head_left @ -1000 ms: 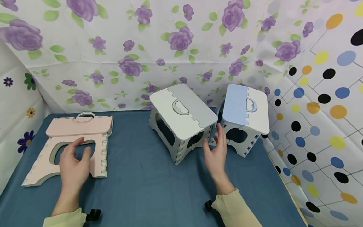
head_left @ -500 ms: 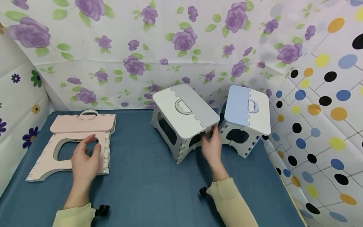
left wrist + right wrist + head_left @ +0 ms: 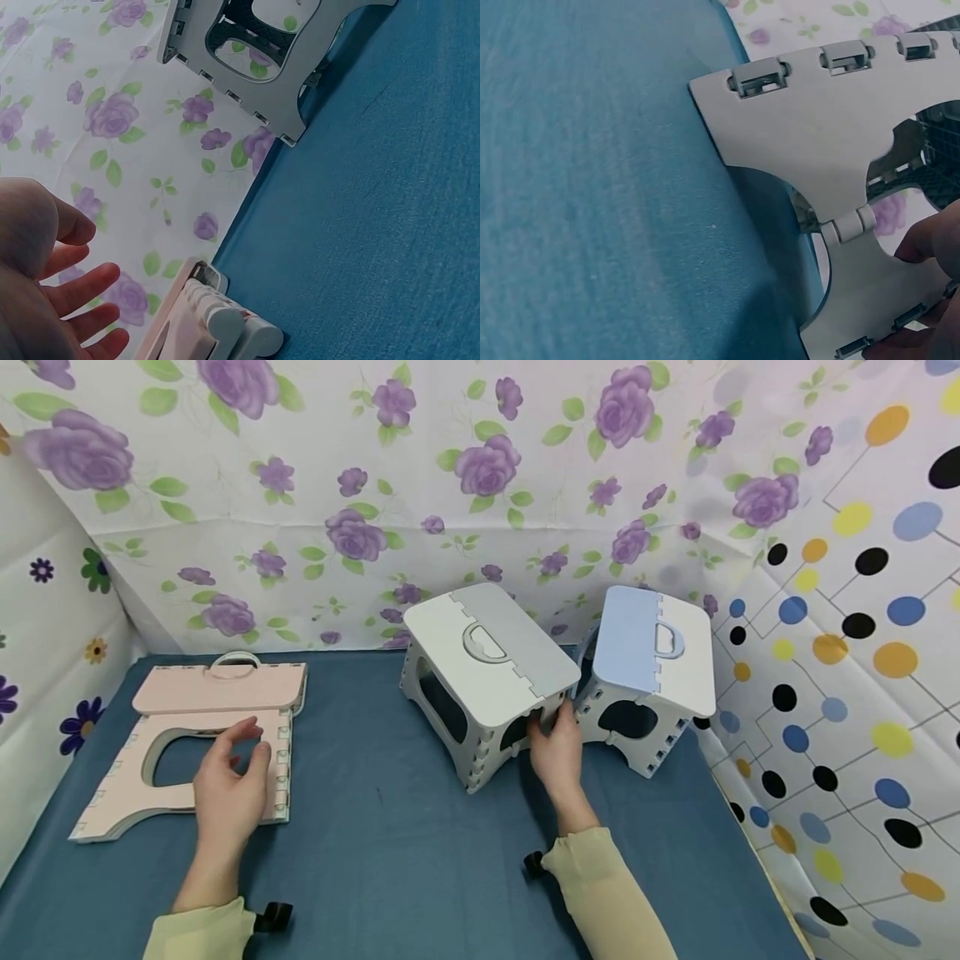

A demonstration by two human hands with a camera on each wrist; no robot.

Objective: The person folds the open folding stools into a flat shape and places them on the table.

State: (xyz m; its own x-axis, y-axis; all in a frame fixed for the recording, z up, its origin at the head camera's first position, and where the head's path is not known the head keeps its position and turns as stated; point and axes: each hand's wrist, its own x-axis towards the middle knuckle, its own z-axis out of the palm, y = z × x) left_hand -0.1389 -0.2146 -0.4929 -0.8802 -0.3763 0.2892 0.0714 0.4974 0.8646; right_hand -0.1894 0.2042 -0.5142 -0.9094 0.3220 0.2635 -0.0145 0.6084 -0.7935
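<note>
A white-and-grey folding stool stands unfolded near the middle back of the table. My right hand grips the edge of its near end panel; in the right wrist view, the fingers lie about that hinged panel. Over a pink folding stool, which lies folded flat at the left, my left hand hovers with relaxed fingers and holds nothing. In the left wrist view, those fingers are apart from the pink stool's edge.
A blue-and-white folding stool stands unfolded at the right, close beside the grey one. Blue cloth covers the table. A flowered sheet hangs behind, and a dotted sheet at the right.
My right hand has moved in to the grey stool's end panel and taken hold of it. The left hand has shifted slightly right above the pink stool. The stools stay in place.
</note>
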